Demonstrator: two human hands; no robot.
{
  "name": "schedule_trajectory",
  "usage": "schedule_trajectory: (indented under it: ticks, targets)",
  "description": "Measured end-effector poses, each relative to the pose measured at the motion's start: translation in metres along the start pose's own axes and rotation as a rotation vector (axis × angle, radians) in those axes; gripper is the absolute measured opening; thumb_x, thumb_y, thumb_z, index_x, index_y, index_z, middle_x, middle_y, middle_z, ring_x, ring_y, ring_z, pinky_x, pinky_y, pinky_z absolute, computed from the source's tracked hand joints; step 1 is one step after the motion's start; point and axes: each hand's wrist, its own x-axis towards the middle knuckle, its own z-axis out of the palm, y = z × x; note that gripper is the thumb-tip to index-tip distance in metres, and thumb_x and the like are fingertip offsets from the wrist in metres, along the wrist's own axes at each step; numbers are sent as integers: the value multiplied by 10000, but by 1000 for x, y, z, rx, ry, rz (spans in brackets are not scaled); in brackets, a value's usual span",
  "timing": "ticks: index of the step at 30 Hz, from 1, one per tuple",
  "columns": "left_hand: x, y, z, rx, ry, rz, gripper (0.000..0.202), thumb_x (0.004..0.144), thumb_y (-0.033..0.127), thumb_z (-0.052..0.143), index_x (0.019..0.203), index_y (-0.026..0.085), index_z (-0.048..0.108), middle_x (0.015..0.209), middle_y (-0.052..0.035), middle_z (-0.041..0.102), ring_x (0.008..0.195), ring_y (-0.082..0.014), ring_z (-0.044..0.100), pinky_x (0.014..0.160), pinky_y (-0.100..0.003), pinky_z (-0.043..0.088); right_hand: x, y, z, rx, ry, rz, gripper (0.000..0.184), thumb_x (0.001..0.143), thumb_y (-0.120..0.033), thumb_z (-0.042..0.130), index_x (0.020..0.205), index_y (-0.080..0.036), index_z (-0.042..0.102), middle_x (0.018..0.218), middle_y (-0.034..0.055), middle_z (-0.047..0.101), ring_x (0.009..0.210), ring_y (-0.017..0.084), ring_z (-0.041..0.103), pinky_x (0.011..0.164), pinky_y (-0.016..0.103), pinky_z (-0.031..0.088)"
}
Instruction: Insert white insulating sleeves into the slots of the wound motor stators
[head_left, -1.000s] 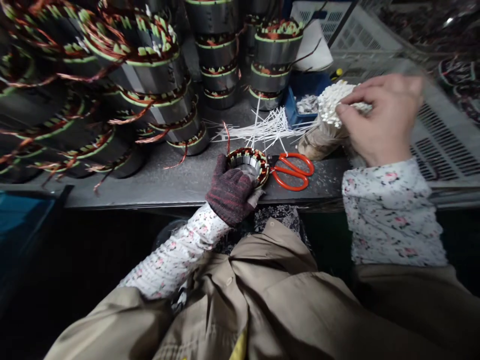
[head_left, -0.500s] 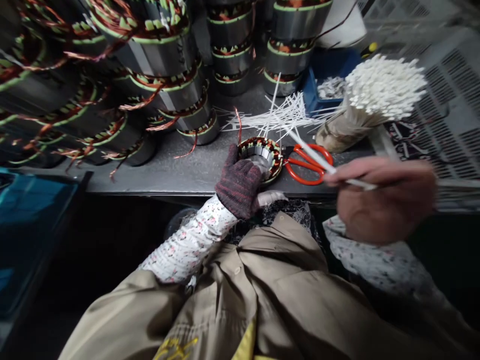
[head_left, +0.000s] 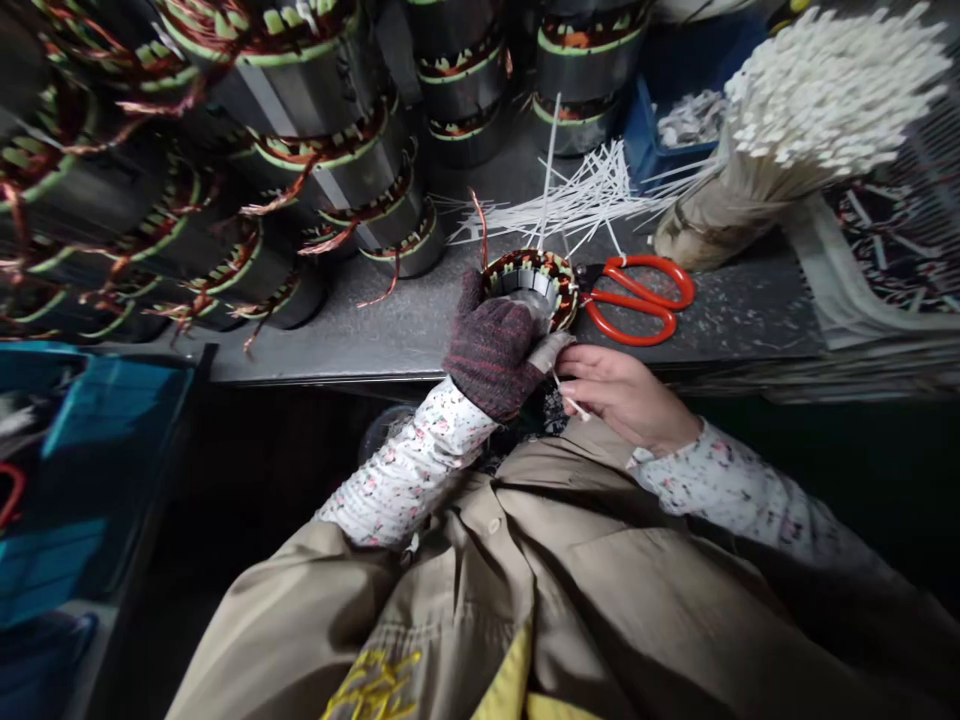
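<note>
A small motor stator [head_left: 566, 275], with copper windings and a pale green rim, rests at the bench's front edge. My left hand [head_left: 495, 350], in a dark knitted glove, is closed on its near left side, fingers reaching into the bore; its thumb looks wrapped in white. Just below the stator, my bare right hand [head_left: 619, 390] pinches a thin white cable tie [head_left: 574, 402], its thicker end pointing down towards me. The tie's other end is hidden near the left thumb. Another white tie [head_left: 551, 170] stands upright at the stator's far side.
Red-handled scissors [head_left: 637, 298] lie right of the stator. Behind are loose white ties [head_left: 585, 195], a blue bin [head_left: 649, 140] and a wrapped bundle of ties [head_left: 832, 90]. Stacked stators [head_left: 300, 100] crowd the back left. A teal crate [head_left: 112, 430] stands left, below bench height.
My right hand has moved left and inward with the white tie, from beyond the scissors to just below the stator. My left hand keeps its hold. The view has shifted slightly.
</note>
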Motion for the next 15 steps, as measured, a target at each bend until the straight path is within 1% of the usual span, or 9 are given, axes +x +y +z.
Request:
schedule_trajectory:
  ticks: [1, 2, 3, 5, 7, 9, 11, 13, 15]
  targets:
    - [0, 0, 0, -2, -6, 3, 299, 968, 454, 581, 801, 206, 575, 727, -3, 663, 776, -200, 668, 1202, -593, 335, 3, -2, 4, -3, -49, 39, 342, 599, -292, 831, 865, -160, 663, 825, 36, 721, 485, 67, 532, 413, 199, 406]
    - [0, -1, -1, -2, -12, 8, 287, 969, 444, 582, 812, 203, 581, 744, -5, 675, 790, -204, 677, 1206, -592, 329, 5, -4, 6, -15, -67, 56, 319, 612, -331, 825, 812, -157, 648, 766, 30, 705, 457, 59, 498, 396, 198, 379]
    - [0, -1, -1, -1, -11, 18, 273, 973, 433, 580, 829, 200, 588, 753, -6, 682, 799, -208, 685, 1209, -594, 327, 6, -5, 8, -35, -51, 49, 313, 630, -375, 815, 753, -160, 624, 697, 18, 678, 433, 53, 466, 384, 198, 352]
    - [-2, -3, -3, -17, 8, 58, 260, 975, 431, 587, 873, 192, 600, 794, -15, 706, 834, -217, 706, 1213, -606, 331, 5, -4, 8, -98, 55, -18, 334, 675, -445, 785, 716, -175, 594, 586, -13, 614, 410, 54, 433, 380, 197, 322]
    - [-4, -6, -5, -76, 15, 96, 278, 958, 462, 622, 934, 186, 600, 921, -47, 743, 932, -234, 729, 1217, -625, 334, -1, -4, 5, -196, 186, -113, 323, 726, -470, 751, 788, -183, 618, 521, -43, 565, 395, 65, 423, 384, 199, 316]
    - [-5, -10, -7, -137, 13, 122, 317, 932, 489, 659, 985, 185, 590, 1089, -104, 743, 1079, -259, 722, 1220, -644, 336, -10, -4, 2, -314, 280, -187, 305, 775, -472, 722, 856, -188, 647, 511, -49, 565, 399, 79, 442, 401, 208, 344]
    - [-5, -14, -9, -140, -1, 142, 310, 929, 492, 658, 998, 200, 579, 1187, -142, 717, 1175, -265, 694, 1219, -628, 363, -19, -5, -1, -433, 322, -241, 298, 820, -483, 688, 760, -196, 636, 512, -32, 572, 415, 85, 459, 422, 218, 368]
    - [-5, -18, -10, -93, -14, 168, 272, 942, 481, 624, 983, 218, 571, 1201, -143, 707, 1176, -251, 692, 1201, -595, 414, -26, -6, -2, -517, 326, -288, 366, 851, -485, 655, 630, -204, 580, 493, -22, 556, 428, 85, 449, 437, 223, 363]
    - [-4, -19, -10, -53, -20, 190, 244, 940, 451, 608, 984, 216, 560, 1180, -123, 715, 1144, -250, 700, 1178, -598, 442, -29, -9, -2, -545, 306, -314, 405, 860, -470, 630, 564, -208, 540, 460, -25, 519, 429, 82, 424, 445, 226, 345]
